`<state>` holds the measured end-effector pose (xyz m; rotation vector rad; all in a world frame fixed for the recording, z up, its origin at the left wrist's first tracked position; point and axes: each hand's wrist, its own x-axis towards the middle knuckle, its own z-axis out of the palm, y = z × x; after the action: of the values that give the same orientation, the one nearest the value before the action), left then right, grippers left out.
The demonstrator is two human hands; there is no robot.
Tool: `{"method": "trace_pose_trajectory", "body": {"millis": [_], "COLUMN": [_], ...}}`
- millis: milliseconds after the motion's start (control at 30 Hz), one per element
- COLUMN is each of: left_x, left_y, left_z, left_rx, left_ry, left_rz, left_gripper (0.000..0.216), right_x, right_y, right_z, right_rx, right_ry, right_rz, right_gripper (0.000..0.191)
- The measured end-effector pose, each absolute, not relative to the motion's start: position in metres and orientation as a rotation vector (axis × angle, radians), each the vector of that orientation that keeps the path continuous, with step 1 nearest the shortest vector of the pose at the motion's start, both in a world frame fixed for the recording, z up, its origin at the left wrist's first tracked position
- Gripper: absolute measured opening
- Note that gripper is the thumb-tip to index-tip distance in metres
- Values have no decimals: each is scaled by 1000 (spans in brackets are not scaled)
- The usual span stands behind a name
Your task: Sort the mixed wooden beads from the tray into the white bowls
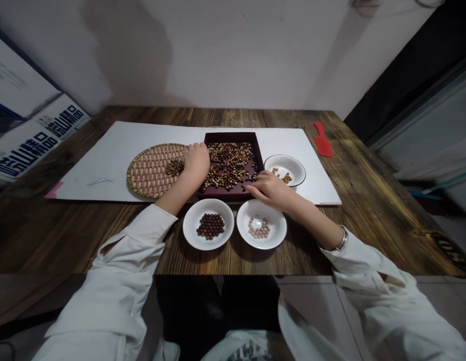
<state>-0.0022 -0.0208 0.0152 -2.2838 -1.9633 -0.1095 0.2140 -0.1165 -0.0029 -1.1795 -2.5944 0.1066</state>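
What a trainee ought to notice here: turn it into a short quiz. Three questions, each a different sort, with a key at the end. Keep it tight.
1. Multiple choice. What colour is the flat tool lying to the right of the white sheet? A) blue B) red C) green
2. True or false. From the person's side, the bowl of dark beads stands to the left of the bowl of pale beads.
3. Short answer. Which of the person's hands is nearer to the woven tray?

Key
1. B
2. True
3. The left hand
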Motion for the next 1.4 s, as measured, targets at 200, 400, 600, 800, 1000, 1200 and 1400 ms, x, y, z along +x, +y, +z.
{"method": "trace_pose_trajectory", "body": {"millis": [200, 400, 600, 800, 1000, 1200, 1400], "left_x": [-3, -2, -3, -4, -4, -3, -2], "left_y": [-20, -20, -20, -19, -18, -19, -20], "left_z": [13, 14, 13, 11, 11, 13, 14], "left_rx": [-2270, -2275, -2284, -2274, -2276, -2284, -2288], "left_ry": [-1945, -1955, -1950, -1946, -1949, -1964, -1980], "left_rz": [-98, -102, -122, -122, -119, -112, -122], "left_gripper": [50, 50, 49, 49, 49, 49, 49], "right_x": [214, 214, 212, 211, 210, 208, 208], "right_y": [-116, -115, -118, -118, -119, -121, -119], "right_z": [-3, -2, 1, -1, 0, 4, 2], "right_rx": [-1137, -1206, -1219, -1238, -1244, -1297, -1295], "right_ry": [-2623, -2665, -2687, -2646, -2677, -2690, -2668], "right_rz": [121, 111, 79, 71, 71, 76, 102], "right_gripper": [50, 54, 55, 56, 54, 55, 58]}}
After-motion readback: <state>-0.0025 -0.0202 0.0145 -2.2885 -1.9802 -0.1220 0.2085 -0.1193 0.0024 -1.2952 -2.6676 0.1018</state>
